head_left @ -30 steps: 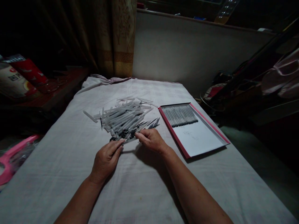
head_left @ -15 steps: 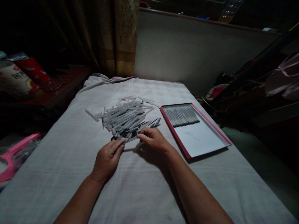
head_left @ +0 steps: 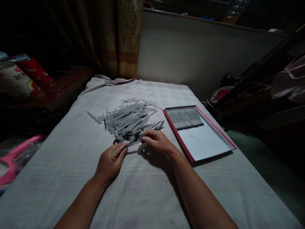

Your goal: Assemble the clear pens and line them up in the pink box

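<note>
Between my two hands lies a slim, pale pen (head_left: pixel 134 143), held level just in front of a heap. My left hand (head_left: pixel 111 160) has its fingers closed on the pen's left end. At the other end, the thumb and index finger of my right hand (head_left: pixel 158 141) are pinched on it; the exact tip is hidden. Right behind both hands, the loose heap of translucent pen parts (head_left: pixel 128 119) spreads out, with black pieces at its near side. Several thin dark-tipped refills (head_left: pixel 159 125) stick out beside my right hand.
A shallow pink-edged box (head_left: pixel 182 140) stands at the right, a row of pens (head_left: pixel 185 118) lined up in its far half. White cloth (head_left: pixel 133 197) covers the table. A jar (head_left: pixel 17 81) sits on a side table at left, with a pink handle-like object (head_left: pixel 10 160) lower down.
My right hand has shifted very slightly right, away from my left hand. Both hands keep hold of the pen; the heap and box look the same.
</note>
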Demonstrator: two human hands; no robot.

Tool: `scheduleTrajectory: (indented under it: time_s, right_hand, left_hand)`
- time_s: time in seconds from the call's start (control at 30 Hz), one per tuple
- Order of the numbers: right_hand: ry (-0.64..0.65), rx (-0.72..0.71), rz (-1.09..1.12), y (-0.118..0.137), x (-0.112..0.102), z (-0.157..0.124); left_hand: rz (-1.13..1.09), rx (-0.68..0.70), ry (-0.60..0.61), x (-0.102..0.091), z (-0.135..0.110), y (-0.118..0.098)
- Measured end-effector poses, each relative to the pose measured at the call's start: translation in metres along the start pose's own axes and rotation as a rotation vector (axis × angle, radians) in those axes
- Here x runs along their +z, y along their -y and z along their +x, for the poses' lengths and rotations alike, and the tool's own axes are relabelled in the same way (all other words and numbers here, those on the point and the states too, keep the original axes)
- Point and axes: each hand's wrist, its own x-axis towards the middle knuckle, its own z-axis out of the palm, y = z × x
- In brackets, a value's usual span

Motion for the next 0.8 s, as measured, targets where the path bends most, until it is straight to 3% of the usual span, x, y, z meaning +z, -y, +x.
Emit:
scheduleTrajectory:
  time_s: [0.13,0.33,0.47,0.67,0.8]
  right_hand:
    - [0.028,0.023,0.072,0.0010,-0.0003,-0.0009]
    - [0.036,0.070,-0.059,0.0000,0.0010,-0.0026]
    - [0.022,0.025,-0.025,-0.0016,0.0005,-0.0027]
    - [0.028,0.020,-0.147,-0.0010,-0.0009,-0.0023]
    - [0.021,-0.002,-0.088,-0.0009,-0.0015,-0.0033]
  left_hand:
    - [-0.018,-0.046,0.031,-0.0001,-0.0004,0.0012]
    - [-0.023,-0.042,0.028,-0.0005,0.0000,0.0004]
    - [-0.027,-0.050,0.034,-0.0002,-0.0002,0.0004]
    - [-0.037,-0.031,0.025,0.0014,-0.0010,0.0019]
    - [-0.038,-0.024,0.013,0.0017,-0.0008,0.0018]
